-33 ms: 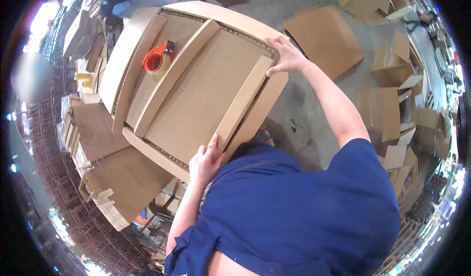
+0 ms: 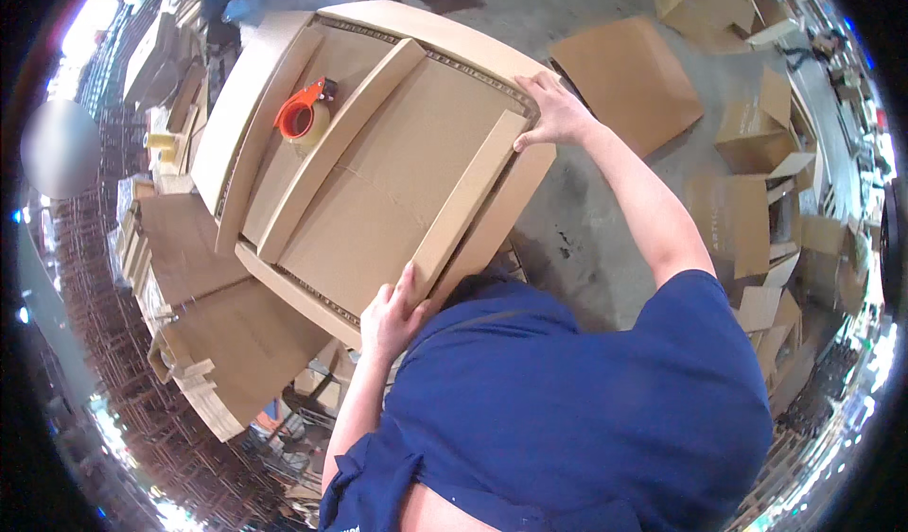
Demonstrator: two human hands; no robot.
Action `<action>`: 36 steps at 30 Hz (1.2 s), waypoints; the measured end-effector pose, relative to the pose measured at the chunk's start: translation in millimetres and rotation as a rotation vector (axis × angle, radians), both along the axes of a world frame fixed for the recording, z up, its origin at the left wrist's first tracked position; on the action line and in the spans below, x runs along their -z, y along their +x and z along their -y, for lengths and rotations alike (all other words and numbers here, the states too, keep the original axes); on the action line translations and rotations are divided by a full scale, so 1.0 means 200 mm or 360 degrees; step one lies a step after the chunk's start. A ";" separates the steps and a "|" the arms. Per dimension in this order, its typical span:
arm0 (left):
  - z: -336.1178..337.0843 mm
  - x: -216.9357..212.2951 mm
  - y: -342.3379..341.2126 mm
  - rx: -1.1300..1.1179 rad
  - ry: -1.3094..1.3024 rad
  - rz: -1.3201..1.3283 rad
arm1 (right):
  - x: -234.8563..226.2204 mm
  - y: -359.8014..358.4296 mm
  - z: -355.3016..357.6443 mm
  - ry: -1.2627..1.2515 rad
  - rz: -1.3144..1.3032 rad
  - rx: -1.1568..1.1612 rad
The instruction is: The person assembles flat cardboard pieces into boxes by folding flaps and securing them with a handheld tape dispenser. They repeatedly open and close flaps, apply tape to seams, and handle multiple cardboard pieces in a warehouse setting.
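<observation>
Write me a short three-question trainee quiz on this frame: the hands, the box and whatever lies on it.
1. True or false: the orange tape dispenser lies on the big cardboard box, apart from both hands.
2. Which hand grips the far corner of the box flap? A) left hand B) right hand C) neither
3. Fill in: the left hand holds the flap's ____ end, close to the person's body.

Key
1. True. It rests on a flap toward the far left side, with neither hand near it.
2. B. The right hand is on the far corner, arm stretched out.
3. Near.
</observation>
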State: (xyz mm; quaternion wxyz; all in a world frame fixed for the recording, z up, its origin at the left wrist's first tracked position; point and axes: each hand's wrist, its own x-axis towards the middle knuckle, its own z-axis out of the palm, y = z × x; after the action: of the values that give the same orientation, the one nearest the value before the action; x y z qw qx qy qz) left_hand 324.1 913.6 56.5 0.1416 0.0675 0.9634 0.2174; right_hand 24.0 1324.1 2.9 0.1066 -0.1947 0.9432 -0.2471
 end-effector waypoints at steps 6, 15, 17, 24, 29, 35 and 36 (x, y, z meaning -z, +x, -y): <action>0.21 0.00 0.33 -0.0824 0.0403 0.0168 | -0.02 -0.04 -0.04 0.0196 -0.0258 -0.0086; 0.10 0.22 0.30 -0.0576 0.0258 -0.0691 | 0.03 -0.08 -0.14 -0.0202 0.0210 0.0123; 0.09 0.19 0.36 -0.0671 0.0277 -0.0492 | 0.04 -0.03 -0.10 -0.0355 0.0319 0.0143; 0.32 0.22 0.58 -0.1548 0.1275 -0.1138 | -0.02 0.01 -0.11 -0.0387 0.0348 0.0112; 0.06 0.38 0.25 -0.1344 0.1330 -0.1199 | 0.00 -0.02 -0.16 -0.0385 0.0309 0.0161; 0.21 0.23 0.34 -0.1084 0.1244 -0.0948 | 0.00 -0.05 -0.17 -0.0376 0.0304 0.0123; 0.25 0.24 0.42 -0.1291 0.1386 -0.1063 | -0.02 -0.06 -0.17 -0.0434 0.0303 0.0105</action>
State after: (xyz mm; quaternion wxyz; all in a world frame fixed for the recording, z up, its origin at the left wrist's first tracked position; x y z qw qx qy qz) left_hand 408.4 863.4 8.7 -0.2962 -0.1847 0.7291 0.5886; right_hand 11.7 1357.1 7.3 0.1599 -0.1520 0.8925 -0.3935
